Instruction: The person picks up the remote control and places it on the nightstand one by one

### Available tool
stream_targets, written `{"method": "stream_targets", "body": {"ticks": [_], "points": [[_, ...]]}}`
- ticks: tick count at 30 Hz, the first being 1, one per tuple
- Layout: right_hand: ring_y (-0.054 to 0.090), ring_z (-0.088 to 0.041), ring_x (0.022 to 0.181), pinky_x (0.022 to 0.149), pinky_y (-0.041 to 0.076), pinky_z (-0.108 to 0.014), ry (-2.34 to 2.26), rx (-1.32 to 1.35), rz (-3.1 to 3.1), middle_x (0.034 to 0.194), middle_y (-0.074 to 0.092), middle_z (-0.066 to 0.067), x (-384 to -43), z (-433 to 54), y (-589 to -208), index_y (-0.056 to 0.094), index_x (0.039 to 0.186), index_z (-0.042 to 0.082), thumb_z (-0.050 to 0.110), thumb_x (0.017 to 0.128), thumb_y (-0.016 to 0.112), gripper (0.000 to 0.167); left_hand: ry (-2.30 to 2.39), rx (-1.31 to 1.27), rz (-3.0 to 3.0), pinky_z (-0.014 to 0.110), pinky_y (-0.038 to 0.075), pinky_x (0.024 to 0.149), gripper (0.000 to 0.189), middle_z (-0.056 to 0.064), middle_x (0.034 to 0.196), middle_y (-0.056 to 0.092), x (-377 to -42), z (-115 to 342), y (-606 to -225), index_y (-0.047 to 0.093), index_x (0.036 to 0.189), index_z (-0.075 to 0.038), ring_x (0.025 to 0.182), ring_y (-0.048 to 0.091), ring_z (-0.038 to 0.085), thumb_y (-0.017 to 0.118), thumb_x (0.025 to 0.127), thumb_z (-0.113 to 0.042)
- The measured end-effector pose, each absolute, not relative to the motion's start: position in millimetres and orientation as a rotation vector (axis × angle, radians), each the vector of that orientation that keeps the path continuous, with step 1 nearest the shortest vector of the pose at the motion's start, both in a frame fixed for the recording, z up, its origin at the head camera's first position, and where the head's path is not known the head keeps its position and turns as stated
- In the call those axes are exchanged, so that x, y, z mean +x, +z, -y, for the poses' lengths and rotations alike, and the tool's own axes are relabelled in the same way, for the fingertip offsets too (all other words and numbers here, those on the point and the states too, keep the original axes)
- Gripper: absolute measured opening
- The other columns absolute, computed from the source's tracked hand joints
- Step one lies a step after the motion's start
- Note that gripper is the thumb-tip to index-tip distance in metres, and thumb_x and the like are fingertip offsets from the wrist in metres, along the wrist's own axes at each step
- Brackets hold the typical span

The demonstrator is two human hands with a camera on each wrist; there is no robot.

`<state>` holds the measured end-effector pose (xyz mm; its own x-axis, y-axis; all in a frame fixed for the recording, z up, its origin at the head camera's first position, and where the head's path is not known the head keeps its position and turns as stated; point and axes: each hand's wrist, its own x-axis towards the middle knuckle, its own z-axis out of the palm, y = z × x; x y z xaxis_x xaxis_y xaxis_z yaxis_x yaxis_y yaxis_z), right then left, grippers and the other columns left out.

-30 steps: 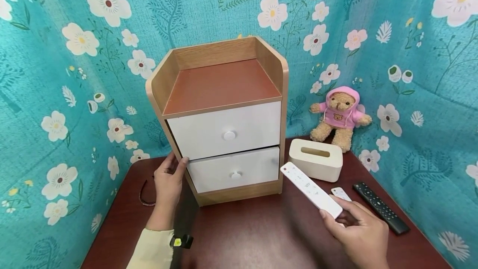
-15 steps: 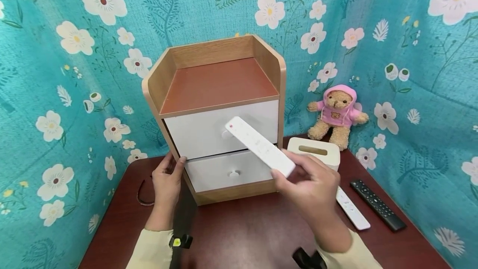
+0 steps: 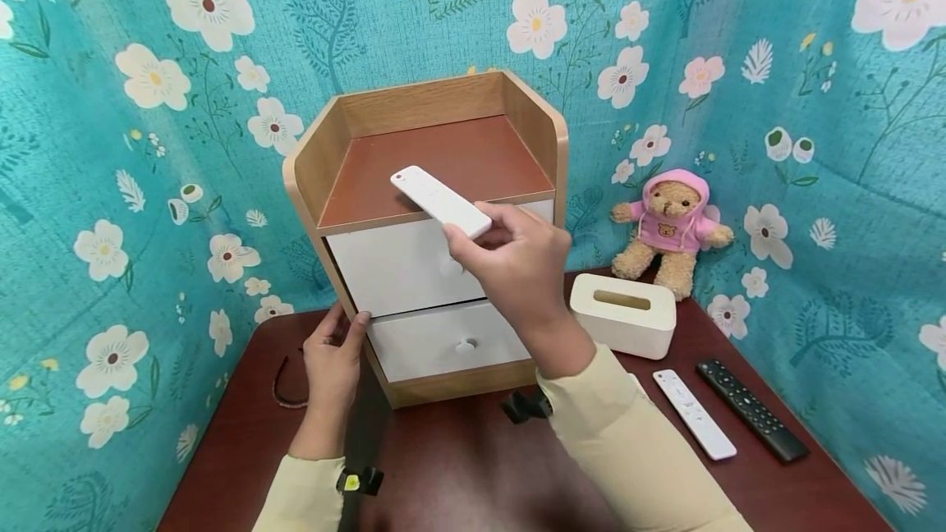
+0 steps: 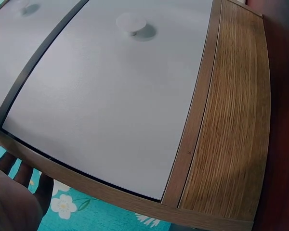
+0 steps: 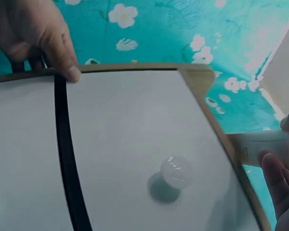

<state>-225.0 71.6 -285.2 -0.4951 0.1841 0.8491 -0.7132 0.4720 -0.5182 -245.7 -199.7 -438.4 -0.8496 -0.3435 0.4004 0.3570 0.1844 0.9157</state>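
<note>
A small wooden cabinet [image 3: 436, 392] with two white drawers and a reddish-brown top shelf stands on the table. My left hand [image 3: 332, 355] grips its left side panel, thumb on the front edge by the gap between the drawers. In my right hand [image 3: 517, 261] a white remote control [image 3: 439, 199] is pinched at its near end, its far end over the shelf. The right wrist view shows the remote [image 5: 262, 147] from its underside at the cabinet's top edge. Both drawers look pushed in; the right hand partly hides the upper drawer [image 3: 392, 269] and its knob.
To the right are a cream tissue box [image 3: 624, 331], a second white remote [image 3: 695, 415] and a black remote [image 3: 750, 409]. A teddy bear [image 3: 668, 228] in a pink hoodie sits at the back right. A thin cord [image 3: 284, 388] lies left. Floral curtains [image 3: 148, 212] surround the table.
My right hand has carried the white remote from the table's right side, up and leftward across the drawers to the top shelf. The left hand has stayed on the cabinet's side.
</note>
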Motion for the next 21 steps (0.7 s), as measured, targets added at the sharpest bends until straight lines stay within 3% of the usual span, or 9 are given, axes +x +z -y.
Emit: {"method": "stream_targets", "body": {"ticks": [9,17,21], "points": [[0.079,-0.016,0.081,0.068,0.063,-0.031,1.178,0.428,1.950,0.091,0.081,-0.007,-247.0,-41.8,-262.3,0.084,0.116,0.003,0.047,0.086,0.094,0.054,-1.688,0.025,1.987,0.012,0.057,0.090,0.047,0.009,0.134,0.076,-245.8,201.9,-437.9,0.069,0.150,-0.023,0.110,0.069,0.012,0.076,0.105,-0.033],[0.073,-0.011,0.077,0.065,0.055,-0.025,1.095,0.483,2.008,0.083,0.077,-0.002,-249.9,-17.3,-257.0,0.083,0.099,0.007,0.052,0.082,0.096,0.050,-1.689,0.033,2.003,0.012,0.056,0.091,0.047,0.007,0.138,0.074,-245.2,201.2,-437.2,0.068,0.151,-0.028,0.113,0.069,0.012,0.076,0.104,-0.036],[0.074,-0.010,0.079,0.068,0.057,-0.023,1.080,0.512,2.015,0.085,0.077,-0.002,-250.1,-6.8,-258.9,0.082,0.102,0.006,0.051,0.083,0.095,0.051,-1.678,0.030,2.001,0.011,0.056,0.090,0.047,0.009,0.136,0.075,-245.9,200.2,-439.6,0.069,0.150,-0.026,0.110,0.069,0.012,0.076,0.105,-0.035]]}}
